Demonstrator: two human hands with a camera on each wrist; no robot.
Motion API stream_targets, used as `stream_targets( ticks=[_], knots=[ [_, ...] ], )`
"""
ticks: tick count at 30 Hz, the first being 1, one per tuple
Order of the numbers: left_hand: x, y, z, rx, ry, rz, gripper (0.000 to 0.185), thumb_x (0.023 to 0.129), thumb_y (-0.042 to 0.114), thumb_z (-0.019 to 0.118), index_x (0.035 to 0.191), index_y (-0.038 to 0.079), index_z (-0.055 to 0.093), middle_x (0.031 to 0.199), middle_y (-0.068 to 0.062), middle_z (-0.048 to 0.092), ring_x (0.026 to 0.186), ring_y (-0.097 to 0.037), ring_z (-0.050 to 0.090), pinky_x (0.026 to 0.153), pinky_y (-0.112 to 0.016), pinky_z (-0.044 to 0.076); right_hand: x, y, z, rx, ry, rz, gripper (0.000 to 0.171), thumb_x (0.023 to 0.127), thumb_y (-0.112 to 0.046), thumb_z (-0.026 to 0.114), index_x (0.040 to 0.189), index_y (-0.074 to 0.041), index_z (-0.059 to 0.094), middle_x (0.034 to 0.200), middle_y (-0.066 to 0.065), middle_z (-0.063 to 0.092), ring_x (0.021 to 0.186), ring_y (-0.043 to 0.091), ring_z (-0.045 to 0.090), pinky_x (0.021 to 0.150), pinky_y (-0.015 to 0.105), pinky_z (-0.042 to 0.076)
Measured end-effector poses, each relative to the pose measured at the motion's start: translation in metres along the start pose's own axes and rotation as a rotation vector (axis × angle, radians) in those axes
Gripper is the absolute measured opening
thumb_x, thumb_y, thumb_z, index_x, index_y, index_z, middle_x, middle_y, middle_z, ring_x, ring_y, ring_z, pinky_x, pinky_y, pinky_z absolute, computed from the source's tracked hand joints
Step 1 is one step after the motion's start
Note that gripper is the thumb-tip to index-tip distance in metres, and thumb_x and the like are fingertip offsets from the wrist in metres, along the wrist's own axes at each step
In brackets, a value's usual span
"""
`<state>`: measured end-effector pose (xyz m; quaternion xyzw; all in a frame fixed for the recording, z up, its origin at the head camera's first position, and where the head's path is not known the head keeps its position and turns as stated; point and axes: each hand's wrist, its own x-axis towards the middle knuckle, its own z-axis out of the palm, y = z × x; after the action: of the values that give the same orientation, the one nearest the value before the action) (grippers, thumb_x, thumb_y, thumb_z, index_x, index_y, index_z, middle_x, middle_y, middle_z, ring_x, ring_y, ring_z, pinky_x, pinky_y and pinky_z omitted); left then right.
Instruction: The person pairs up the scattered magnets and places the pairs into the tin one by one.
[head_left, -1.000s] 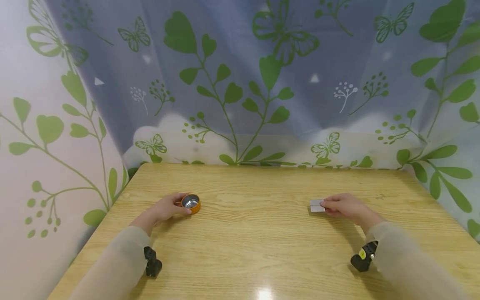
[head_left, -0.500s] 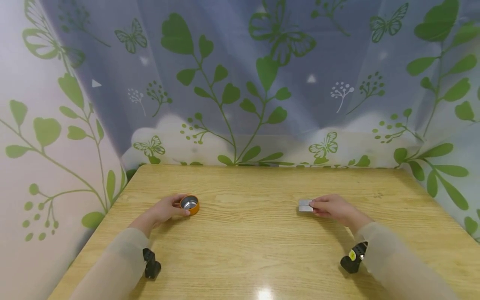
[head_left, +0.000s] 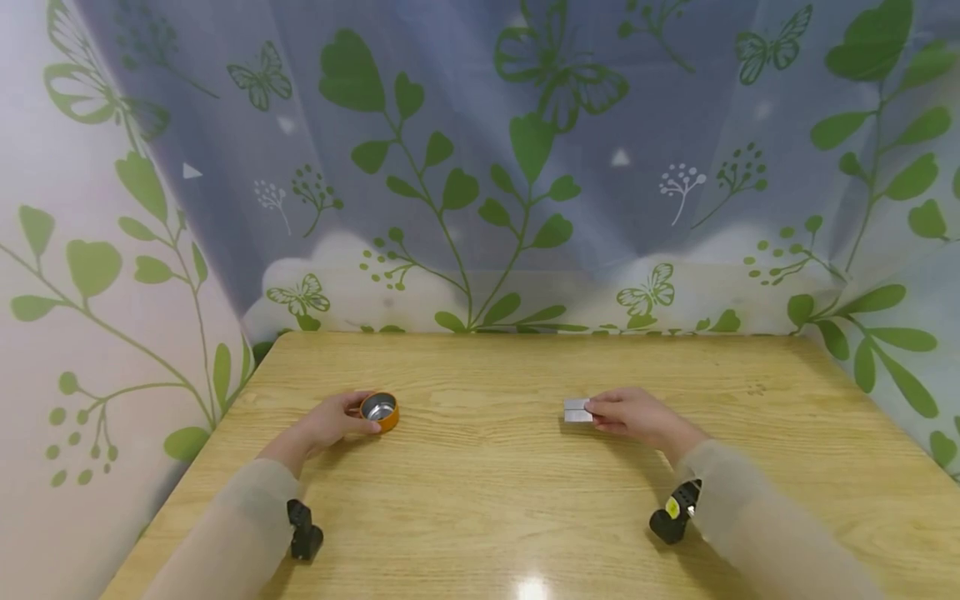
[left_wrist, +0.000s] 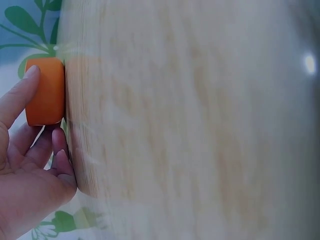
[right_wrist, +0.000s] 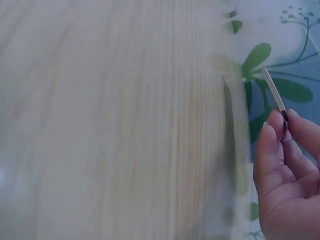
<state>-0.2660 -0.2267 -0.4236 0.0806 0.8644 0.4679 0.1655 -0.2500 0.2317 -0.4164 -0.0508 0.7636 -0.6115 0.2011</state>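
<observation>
A small orange cup with a shiny metal inside point(head_left: 379, 409) stands on the left of the wooden table point(head_left: 487, 475). My left hand point(head_left: 330, 421) grips its side; in the left wrist view the fingers point(left_wrist: 17, 100) curl around the orange cup point(left_wrist: 46, 91). On the right, my right hand point(head_left: 633, 414) pinches a small flat silver-white card point(head_left: 576, 409) just above the tabletop. The right wrist view shows this card point(right_wrist: 273, 90) edge-on between thumb and fingertips point(right_wrist: 272, 135).
A curtain printed with green leaves and butterflies point(head_left: 480, 167) hangs behind the table and along both sides. Black wrist cameras point(head_left: 303, 529) point(head_left: 671, 521) sit on my forearms. A light glare point(head_left: 531, 587) shows near the front edge.
My right hand has carried the card leftward, toward the table's middle. My left hand and the orange cup have stayed in place.
</observation>
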Motion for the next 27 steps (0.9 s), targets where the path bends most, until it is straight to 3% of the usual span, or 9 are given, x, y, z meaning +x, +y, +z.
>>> stream_targets(
  ticks=[27],
  knots=[
    [0.0, -0.002, 0.001, 0.006, 0.013, -0.002, 0.072, 0.084, 0.02, 0.071, 0.142, 0.0, 0.035, 0.136, -0.025, 0.041, 0.126, -0.042, 0.036, 0.1, -0.051, 0.033, 0.036, -0.02, 0.063, 0.065, -0.056, -0.016, 0.032, 0.095, -0.008, 0.054, 0.116, 0.017, 0.053, 0.084, 0.006, 0.06, 0.073, 0.008, 0.057, 0.072, 0.023, 0.051]
  ],
)
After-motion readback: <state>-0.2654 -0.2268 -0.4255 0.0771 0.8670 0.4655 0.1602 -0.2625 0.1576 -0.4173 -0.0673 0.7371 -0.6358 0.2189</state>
